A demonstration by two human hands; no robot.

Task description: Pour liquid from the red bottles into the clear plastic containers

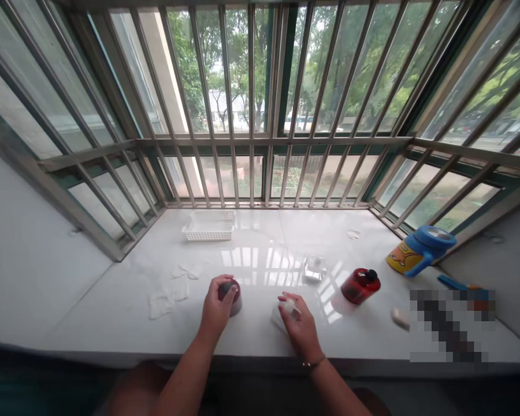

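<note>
My left hand (219,306) is closed around a small round jar (236,303) with a dark reddish top, standing at the worktop's near side. Fingers and thumb hide part of it. A short distance to the right, my right hand (301,323) has its fingers curled round a small clear bottle (281,318) with a white top, which looks tilted. Beyond that hand lies a clear glass dish (314,269). A transparent red bottle (359,287) with a black cap is farther right.
A white plastic basket (210,226) sits near the barred window. Thin white wipes (160,304) lie at left, another white piece (353,234) at back right. A blue and yellow mug (416,251), a pale oblong object (400,318) and a blurred-out patch (453,326) are at right.
</note>
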